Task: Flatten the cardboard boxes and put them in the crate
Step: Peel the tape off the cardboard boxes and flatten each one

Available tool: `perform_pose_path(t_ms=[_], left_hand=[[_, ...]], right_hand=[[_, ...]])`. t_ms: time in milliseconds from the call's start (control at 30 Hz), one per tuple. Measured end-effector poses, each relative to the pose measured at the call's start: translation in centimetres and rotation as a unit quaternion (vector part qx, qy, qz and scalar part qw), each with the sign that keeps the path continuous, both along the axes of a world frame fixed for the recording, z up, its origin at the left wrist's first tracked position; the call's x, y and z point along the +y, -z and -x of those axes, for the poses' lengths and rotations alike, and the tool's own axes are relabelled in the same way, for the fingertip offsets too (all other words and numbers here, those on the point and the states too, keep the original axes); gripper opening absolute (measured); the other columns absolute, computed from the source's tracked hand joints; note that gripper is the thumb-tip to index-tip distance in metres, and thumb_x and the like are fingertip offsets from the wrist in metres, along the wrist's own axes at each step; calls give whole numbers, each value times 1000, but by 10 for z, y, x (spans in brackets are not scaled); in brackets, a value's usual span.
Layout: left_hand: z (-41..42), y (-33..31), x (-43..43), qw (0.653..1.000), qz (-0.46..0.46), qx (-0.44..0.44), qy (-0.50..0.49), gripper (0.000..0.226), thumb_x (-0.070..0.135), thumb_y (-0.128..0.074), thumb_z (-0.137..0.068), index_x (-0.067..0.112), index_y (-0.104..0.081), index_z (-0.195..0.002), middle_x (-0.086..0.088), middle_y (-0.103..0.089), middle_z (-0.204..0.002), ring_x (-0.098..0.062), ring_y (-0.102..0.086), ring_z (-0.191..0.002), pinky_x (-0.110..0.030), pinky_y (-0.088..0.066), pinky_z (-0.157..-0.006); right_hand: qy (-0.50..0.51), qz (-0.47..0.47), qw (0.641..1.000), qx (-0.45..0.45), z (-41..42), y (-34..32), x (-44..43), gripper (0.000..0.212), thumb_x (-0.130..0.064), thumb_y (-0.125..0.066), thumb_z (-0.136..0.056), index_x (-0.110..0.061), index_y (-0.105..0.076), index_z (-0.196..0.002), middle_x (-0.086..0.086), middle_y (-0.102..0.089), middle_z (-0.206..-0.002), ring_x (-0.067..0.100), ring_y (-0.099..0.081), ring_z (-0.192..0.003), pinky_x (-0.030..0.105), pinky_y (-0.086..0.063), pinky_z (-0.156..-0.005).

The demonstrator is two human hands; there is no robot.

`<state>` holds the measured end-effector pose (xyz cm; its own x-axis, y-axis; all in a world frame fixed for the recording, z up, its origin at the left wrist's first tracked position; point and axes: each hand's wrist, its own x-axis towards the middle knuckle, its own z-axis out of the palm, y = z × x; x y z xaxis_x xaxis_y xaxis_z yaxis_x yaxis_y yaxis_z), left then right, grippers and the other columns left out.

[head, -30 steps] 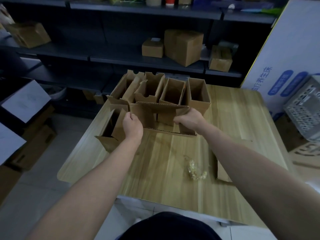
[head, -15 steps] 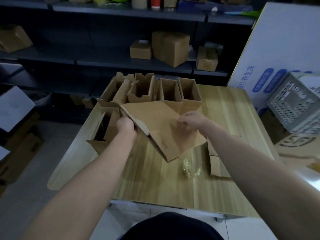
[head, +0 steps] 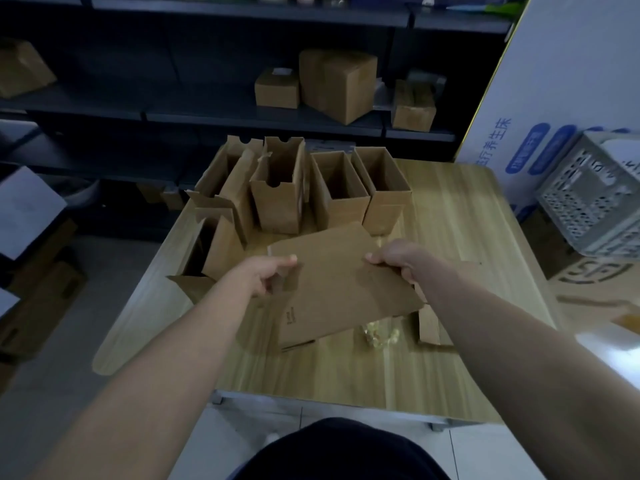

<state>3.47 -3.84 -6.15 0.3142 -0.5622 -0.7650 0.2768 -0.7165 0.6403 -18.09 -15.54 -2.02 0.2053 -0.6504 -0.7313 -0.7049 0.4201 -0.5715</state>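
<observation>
A flattened brown cardboard box (head: 339, 282) hangs just above the wooden table (head: 460, 216), tilted down to the right. My left hand (head: 268, 275) grips its left edge, thumb on top. My right hand (head: 398, 259) pinches its upper right corner. Behind it several open cardboard boxes (head: 339, 195) stand upright in a row, and one more open box (head: 211, 251) lies at the table's left edge. The grey plastic crate (head: 595, 202) sits off the table at the far right.
A crumpled ball of clear tape (head: 381, 334) lies on the table under the flat box's lower edge. Flat cardboard pieces (head: 429, 327) rest beside my right forearm. Dark shelves (head: 242, 116) with closed boxes stand behind the table. A large white carton (head: 568, 81) leans at right.
The box I held upright by its rim has been folded flat and lowered toward me. Both hands have shifted with it, and the view has turned slightly right.
</observation>
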Motion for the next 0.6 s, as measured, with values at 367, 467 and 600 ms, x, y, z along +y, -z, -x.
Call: perform_pose_path(t_ms=[367,467,600], left_hand=[[-15,61,25,980,8,-179,80,60,16,-74,-80,6,-46,-133,-12,-55,-131,-27,-53,-116,-39,-42,-103],[-20,79,29,965,3,-218,149,82,22,-75,-79,7,-29,-146,-10,-39,-146,-27,-40,-131,-36,-31,-111],[-20,100,31,921,0,-307,239,85,23,-76,-78,9,-29,-147,-11,-19,-156,-23,-24,-141,-30,-21,-115]], right_hand=[[-13,-48,999,11,-38,70,45,15,-6,-45,-97,-1,-52,-85,13,-58,-77,24,-60,-67,43,-55,-71],[-30,-21,998,44,-45,93,53,25,-15,-53,-95,4,-56,-111,20,-62,-101,32,-64,-91,47,-53,-85],[-143,56,977,148,-55,112,62,46,-35,-61,-89,-4,-57,-124,12,-60,-125,28,-58,-115,31,-47,-88]])
